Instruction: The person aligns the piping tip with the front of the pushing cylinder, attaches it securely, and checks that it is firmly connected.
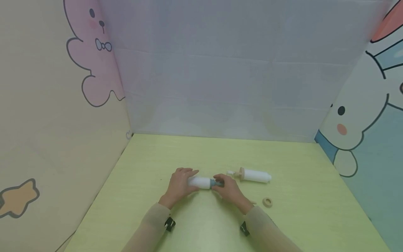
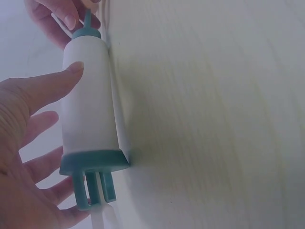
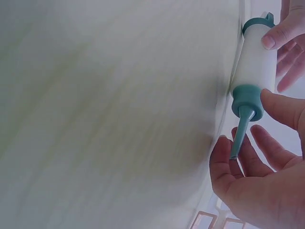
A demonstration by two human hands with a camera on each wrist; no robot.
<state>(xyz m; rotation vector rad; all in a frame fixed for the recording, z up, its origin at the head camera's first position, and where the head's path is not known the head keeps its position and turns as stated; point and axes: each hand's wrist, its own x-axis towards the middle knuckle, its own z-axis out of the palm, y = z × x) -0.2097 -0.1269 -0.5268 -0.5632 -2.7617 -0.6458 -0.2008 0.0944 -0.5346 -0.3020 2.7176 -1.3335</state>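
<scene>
1. Evidently, the piece under work is a white plastic cylindrical barrel (image 1: 200,182), held on its side between both hands, low over the pale yellow-green tabletop (image 1: 189,150); whether it touches the surface cannot be confirmed.
2. Left hand (image 1: 179,183): the grip is around the barrel, thumb on one side, fingers reaching round the other.
3. Right hand (image 1: 231,190): the grip is curled about the teal tapered nozzle cap (image 3: 245,102), thumb beside the collar; how firm the hold is cannot be told.
4. Done, as judged: the cap sits on one end of the barrel, and a teal flange with a slotted frame (image 2: 93,162) is fitted at the other. Tightness is not verifiable.
5. Outstanding, as judged: a second white barrel (image 1: 255,175) lies beyond the right hand, a beige flange (image 1: 241,174) on it but no coloured cap visible at its far end. A small beige ring (image 1: 267,205) lies loose nearby; a thin beige piece (image 1: 253,202), partly hidden by the right wrist, remains unidentified.
</scene>
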